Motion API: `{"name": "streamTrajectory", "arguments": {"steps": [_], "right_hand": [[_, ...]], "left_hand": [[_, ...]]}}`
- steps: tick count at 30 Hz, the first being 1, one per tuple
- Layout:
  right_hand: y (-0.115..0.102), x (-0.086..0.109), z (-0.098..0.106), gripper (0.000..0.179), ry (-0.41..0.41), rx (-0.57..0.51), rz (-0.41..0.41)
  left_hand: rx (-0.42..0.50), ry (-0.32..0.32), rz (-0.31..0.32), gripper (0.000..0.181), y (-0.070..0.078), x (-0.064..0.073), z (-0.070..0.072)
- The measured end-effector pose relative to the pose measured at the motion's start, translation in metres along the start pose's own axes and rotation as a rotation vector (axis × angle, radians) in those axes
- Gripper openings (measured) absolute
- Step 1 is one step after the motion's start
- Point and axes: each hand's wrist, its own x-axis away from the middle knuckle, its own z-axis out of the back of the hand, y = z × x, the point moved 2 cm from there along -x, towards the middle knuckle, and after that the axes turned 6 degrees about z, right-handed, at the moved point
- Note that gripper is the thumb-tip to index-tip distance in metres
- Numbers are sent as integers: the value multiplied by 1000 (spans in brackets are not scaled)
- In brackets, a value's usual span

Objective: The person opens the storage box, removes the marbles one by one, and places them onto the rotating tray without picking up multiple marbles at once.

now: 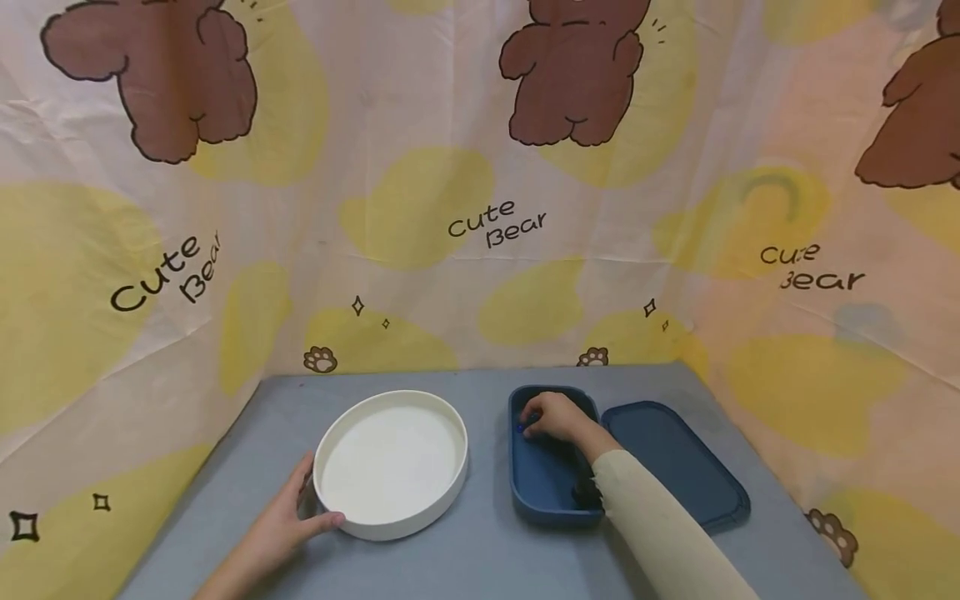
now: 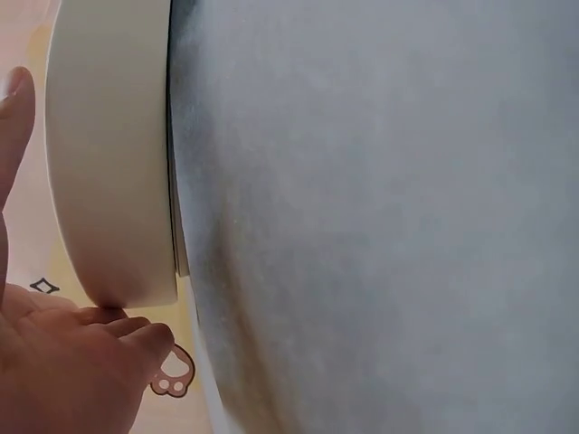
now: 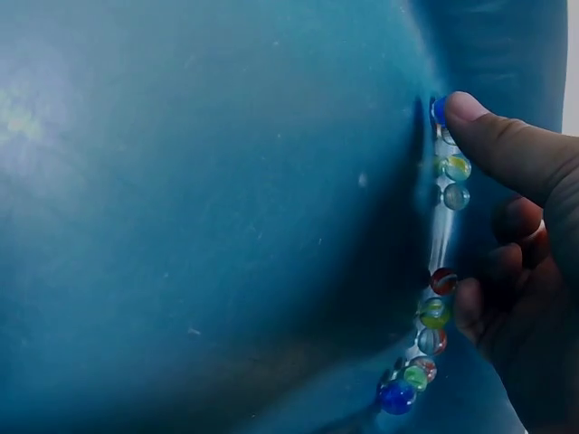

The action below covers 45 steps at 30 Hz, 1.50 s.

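Observation:
A round white tray [image 1: 397, 398] with a low wall sits on the left of the table. My left hand [image 1: 288, 517] holds its near left side, thumb at the front of the rim and fingers around the outer wall. To the right stands a deep blue box [image 1: 551, 475]. My right hand [image 1: 558, 417] reaches inside it, thumb tip against a blue marble [image 3: 441, 110] and the other fingers loosely bent, apart from the thumb. Several glass marbles line the edge of the box floor, among them a red one [image 3: 443, 281] and a larger blue one [image 3: 396, 396].
A flat blue lid [image 1: 675, 458] lies to the right of the box, under the right forearm in the head view. A small black object [image 1: 587, 493] shows beside the sleeve [image 1: 660, 517]. A bear-print cloth [image 1: 465, 317] hangs around the grey table [image 1: 487, 550].

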Motion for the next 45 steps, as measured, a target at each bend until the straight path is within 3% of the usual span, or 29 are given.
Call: {"name": "streamTrajectory", "arguments": {"steps": [9,17,27,37,45], "right_hand": [[-4,-5,-5,14,-39,26,14],[-4,-5,-5,11,-47,19,33],[-9,-5,10,6,-2,-119,69],[-28,-5,35,18,-4,-283,76],[-50,-16,48,13,48,-263,89]], "left_hand": [[-43,23,3,128,0,0,-1],[-60,-17,50,130,-2,-4,-1],[-56,-25,47,128,2,-4,1],[-25,-45,62,127,0,-5,2],[-33,-60,31,122,-1,-8,7]]}}
